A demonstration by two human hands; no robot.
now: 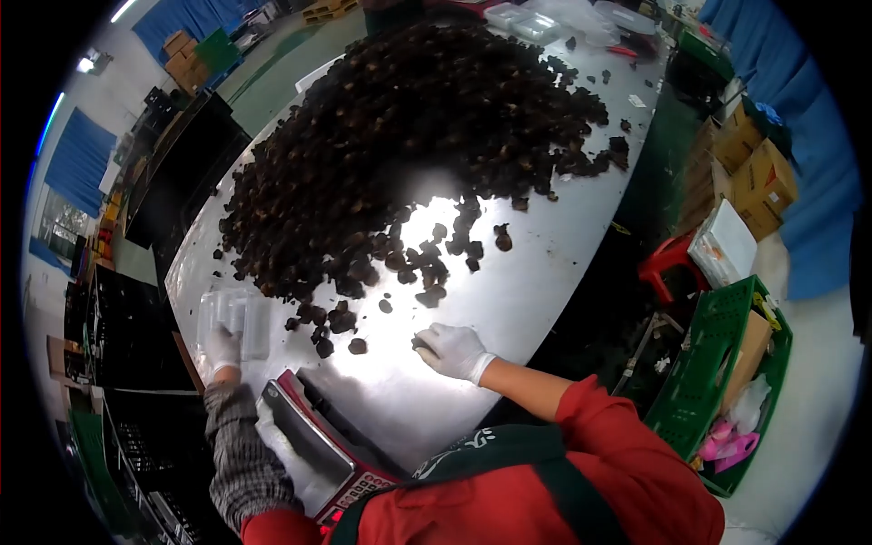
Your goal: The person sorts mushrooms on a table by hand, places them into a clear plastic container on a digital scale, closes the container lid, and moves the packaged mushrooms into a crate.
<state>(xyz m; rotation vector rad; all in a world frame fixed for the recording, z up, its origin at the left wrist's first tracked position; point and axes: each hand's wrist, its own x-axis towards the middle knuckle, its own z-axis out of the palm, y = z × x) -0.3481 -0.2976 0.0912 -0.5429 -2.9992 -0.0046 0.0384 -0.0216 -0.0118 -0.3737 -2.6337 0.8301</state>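
Observation:
My left hand (222,349), in a white glove, is at the clear plastic tray (257,325) on the left side of the metal table (536,272); its fingers overlap the tray's near left part. My right hand (451,352), gloved too, rests low over the bare metal with its fingers curled round a small dark piece at the fingertips. A big heap of dark dried pieces (409,109) covers the far part of the table. Loose pieces (358,346) lie between the heap and my hands. Close to my body stands a scale (313,445) with a metal top.
Clear containers (522,23) sit at the table's far end. To the right are a red stool (668,268), a green crate (704,391) and cardboard boxes (761,186). Black crates (136,327) stand on the left.

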